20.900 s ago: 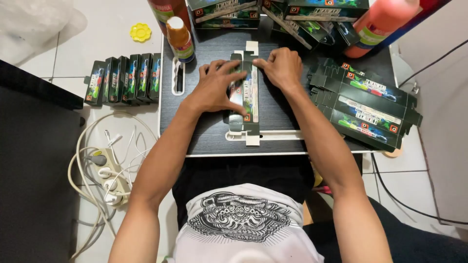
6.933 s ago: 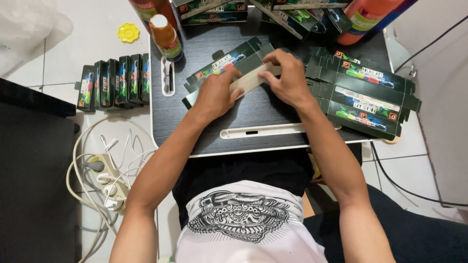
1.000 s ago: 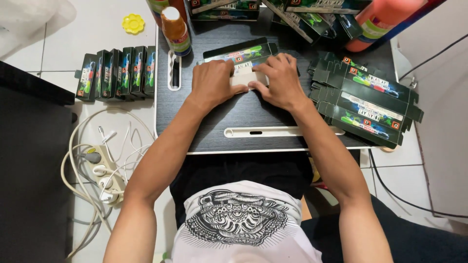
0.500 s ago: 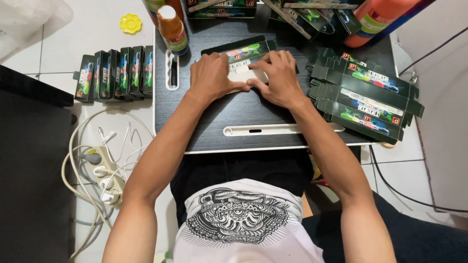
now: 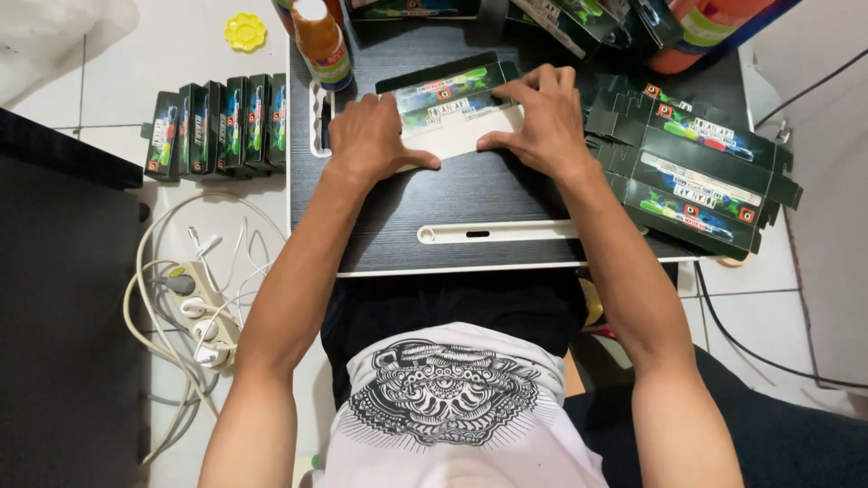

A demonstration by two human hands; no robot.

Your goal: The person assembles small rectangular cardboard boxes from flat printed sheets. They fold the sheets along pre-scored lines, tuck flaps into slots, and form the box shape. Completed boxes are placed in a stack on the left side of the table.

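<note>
A flat, dark printed carton (image 5: 452,95) with a white inner flap lies on the small black table (image 5: 434,226). My left hand (image 5: 372,136) presses on its left end, thumb on the white flap. My right hand (image 5: 542,117) holds its right end, fingers over the top edge and thumb on the flap. Both hands grip the same carton.
A pile of flat dark cartons (image 5: 696,172) lies at the table's right. A row of assembled boxes (image 5: 217,126) stands on the floor at left. An orange bottle (image 5: 318,41) stands at the back. A power strip with cables (image 5: 194,307) lies on the floor.
The carton has shifted slightly toward me and its white flap shows more under my thumbs. Both hands stay on its ends.
</note>
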